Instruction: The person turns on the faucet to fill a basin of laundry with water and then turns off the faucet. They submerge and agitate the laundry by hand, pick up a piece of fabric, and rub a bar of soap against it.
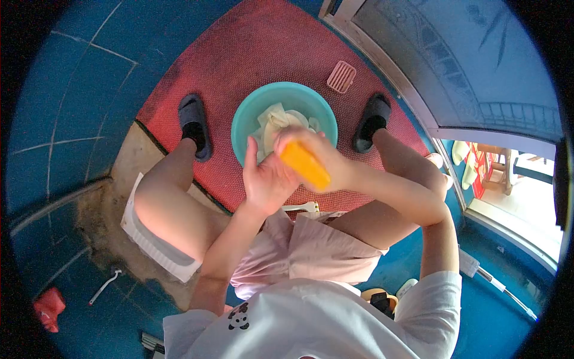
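A turquoise basin (242, 119) stands on the red mat between my feet, with wet-looking whitish cloth (276, 119) inside it. My right hand (332, 161) is closed around a yellow-orange bar of soap (305, 166) above the basin's near rim; motion blurs this hand. Beside it, my left hand (268, 182) is turned palm up with the thumb stretched out. Its other fingers are partly hidden behind the right hand and the soap. Whether the left hand touches the soap, I cannot tell. Below both hands, a white-handled brush (306, 207) lies near my lap.
A pink soap dish (342, 77) lies on the red mat (215, 54) beyond the basin. Blue tiled wall (78, 96) is at left, and a door (454, 66) at right. A long-handled tool (496, 281) lies on the right, a small brush (104, 286) at lower left.
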The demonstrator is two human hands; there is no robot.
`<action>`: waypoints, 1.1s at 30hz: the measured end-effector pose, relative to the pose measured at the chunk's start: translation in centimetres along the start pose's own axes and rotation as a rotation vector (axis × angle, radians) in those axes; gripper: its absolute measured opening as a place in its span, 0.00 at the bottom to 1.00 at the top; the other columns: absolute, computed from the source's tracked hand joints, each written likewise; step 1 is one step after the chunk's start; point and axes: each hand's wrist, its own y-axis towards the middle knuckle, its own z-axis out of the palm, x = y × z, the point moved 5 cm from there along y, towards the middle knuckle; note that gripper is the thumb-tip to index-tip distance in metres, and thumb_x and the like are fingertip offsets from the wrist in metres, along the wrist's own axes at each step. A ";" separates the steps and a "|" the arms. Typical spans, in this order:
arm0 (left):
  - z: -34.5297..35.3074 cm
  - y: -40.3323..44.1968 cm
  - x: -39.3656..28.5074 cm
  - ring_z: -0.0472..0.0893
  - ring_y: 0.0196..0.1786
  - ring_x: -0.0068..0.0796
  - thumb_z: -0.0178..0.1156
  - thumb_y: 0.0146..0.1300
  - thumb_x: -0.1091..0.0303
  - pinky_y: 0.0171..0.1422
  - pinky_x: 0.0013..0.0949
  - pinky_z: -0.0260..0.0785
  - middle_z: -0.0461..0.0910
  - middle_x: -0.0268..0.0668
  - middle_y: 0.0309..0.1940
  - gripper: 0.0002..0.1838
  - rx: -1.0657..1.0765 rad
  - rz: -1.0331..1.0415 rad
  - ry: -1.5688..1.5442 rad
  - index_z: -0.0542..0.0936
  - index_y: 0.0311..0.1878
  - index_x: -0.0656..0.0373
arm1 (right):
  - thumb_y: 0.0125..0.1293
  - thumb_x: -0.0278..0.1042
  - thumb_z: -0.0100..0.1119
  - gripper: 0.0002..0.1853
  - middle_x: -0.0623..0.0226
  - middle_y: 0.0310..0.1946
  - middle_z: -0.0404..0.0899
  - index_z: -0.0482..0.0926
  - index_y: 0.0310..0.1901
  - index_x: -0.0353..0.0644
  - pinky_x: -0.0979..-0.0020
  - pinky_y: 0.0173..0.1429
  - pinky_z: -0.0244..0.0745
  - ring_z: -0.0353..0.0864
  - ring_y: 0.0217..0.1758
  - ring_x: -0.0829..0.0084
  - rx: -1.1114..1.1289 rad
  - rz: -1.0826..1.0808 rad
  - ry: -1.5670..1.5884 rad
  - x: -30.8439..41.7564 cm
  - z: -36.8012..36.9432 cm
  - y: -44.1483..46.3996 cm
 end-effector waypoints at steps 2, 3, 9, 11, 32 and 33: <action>-1.4 0.4 0.0 0.57 0.64 0.34 0.30 0.58 0.35 0.68 0.37 0.44 0.61 0.44 0.57 0.40 -0.015 0.026 -0.055 0.58 0.59 0.64 | 0.49 0.15 0.46 0.19 0.66 0.37 0.67 0.64 0.45 0.39 0.72 0.52 0.62 0.69 0.42 0.72 -0.176 0.266 0.000 -0.7 -1.5 0.6; -1.7 0.5 0.1 0.57 0.64 0.34 0.30 0.58 0.35 0.68 0.37 0.44 0.61 0.44 0.57 0.40 -0.010 0.026 -0.052 0.58 0.59 0.64 | 0.47 0.14 0.44 0.20 0.66 0.36 0.67 0.64 0.45 0.38 0.76 0.48 0.63 0.69 0.42 0.73 -0.205 0.245 -0.072 -1.1 -2.2 1.1; -4.6 0.6 0.0 0.71 0.53 0.30 0.49 0.62 0.62 0.58 0.33 0.63 0.68 0.39 0.52 0.21 -0.262 0.081 0.486 0.62 0.56 0.62 | 0.47 0.12 0.44 0.20 0.68 0.35 0.67 0.64 0.44 0.41 0.76 0.47 0.64 0.69 0.40 0.75 -0.268 0.293 -0.199 -2.6 -3.7 1.1; -4.7 0.7 -0.5 0.74 0.49 0.28 0.52 0.60 0.70 0.54 0.32 0.67 0.70 0.37 0.50 0.20 -0.277 0.088 0.499 0.63 0.55 0.61 | 0.47 0.12 0.44 0.21 0.69 0.35 0.67 0.63 0.44 0.41 0.77 0.47 0.64 0.69 0.40 0.76 -0.314 0.325 -0.171 -3.0 -4.5 0.6; -4.7 1.0 -1.8 0.70 0.55 0.32 0.52 0.60 0.65 0.60 0.32 0.63 0.70 0.41 0.51 0.17 -0.332 0.046 0.228 0.67 0.51 0.59 | 0.43 0.12 0.48 0.20 0.72 0.31 0.66 0.65 0.40 0.41 0.78 0.45 0.63 0.68 0.37 0.77 -0.354 0.401 0.036 -2.8 -7.2 -0.4; -4.5 1.1 -1.8 0.68 0.57 0.32 0.47 0.62 0.58 0.62 0.34 0.60 0.68 0.42 0.53 0.21 -0.322 0.051 0.258 0.64 0.54 0.59 | 0.46 0.13 0.48 0.20 0.70 0.34 0.68 0.64 0.43 0.41 0.75 0.47 0.64 0.69 0.40 0.76 -0.368 0.353 0.099 -2.8 -6.5 -0.3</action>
